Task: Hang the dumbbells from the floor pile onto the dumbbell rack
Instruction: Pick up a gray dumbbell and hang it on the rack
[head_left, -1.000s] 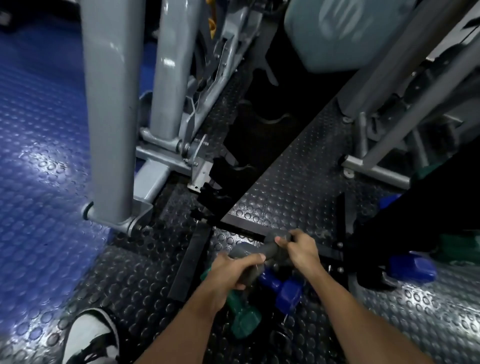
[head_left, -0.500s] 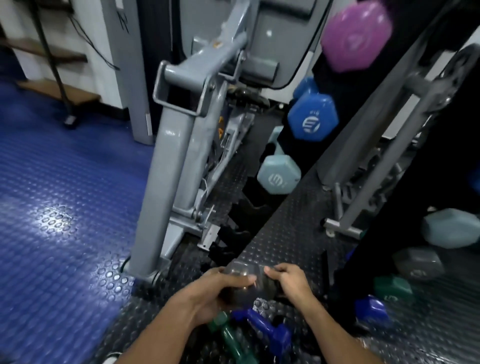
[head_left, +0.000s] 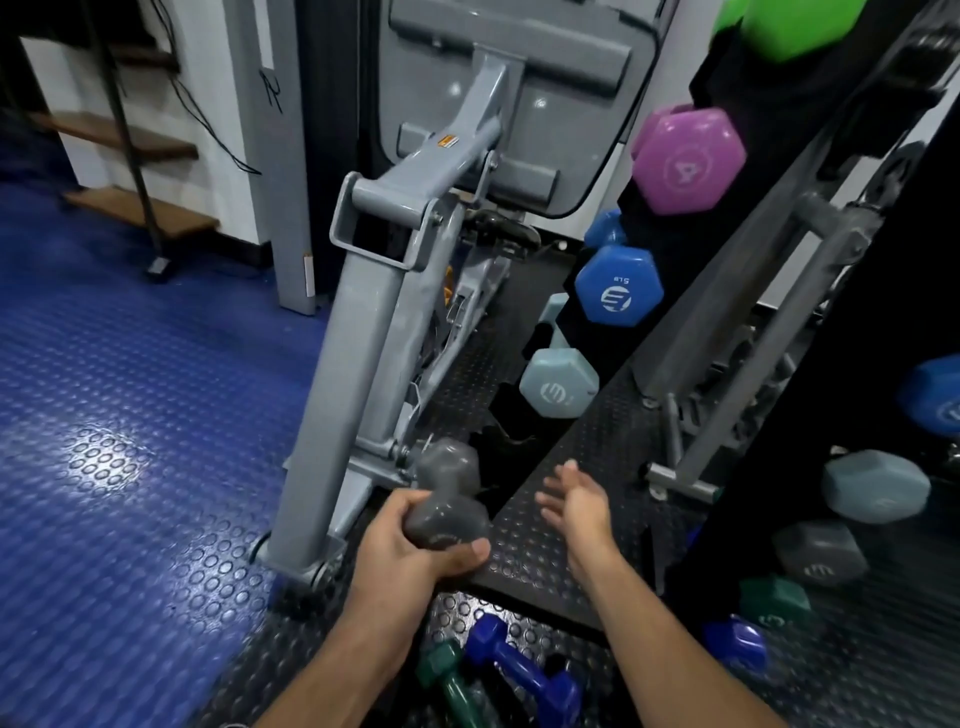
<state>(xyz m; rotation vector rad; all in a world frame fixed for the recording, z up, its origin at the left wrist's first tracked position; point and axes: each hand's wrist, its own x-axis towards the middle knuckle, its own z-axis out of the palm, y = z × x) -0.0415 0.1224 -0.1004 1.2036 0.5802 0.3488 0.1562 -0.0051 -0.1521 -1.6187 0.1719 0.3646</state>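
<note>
Left hand (head_left: 410, 551) grips grey dumbbell (head_left: 447, 499), long axis pointing away; right hand (head_left: 576, 501) open.

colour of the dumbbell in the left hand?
Grey, in the head view: the dumbbell held in the left hand.

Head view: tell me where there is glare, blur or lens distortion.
Head view: a bright glare patch sits on the blue studded floor; the grey machine frame and black dumbbell rack lean and bow from the wide-angle lens; the green dumbbell at the top edge is overexposed; the left hand on the grey dumbbell and the open right hand look slightly soft.
</note>
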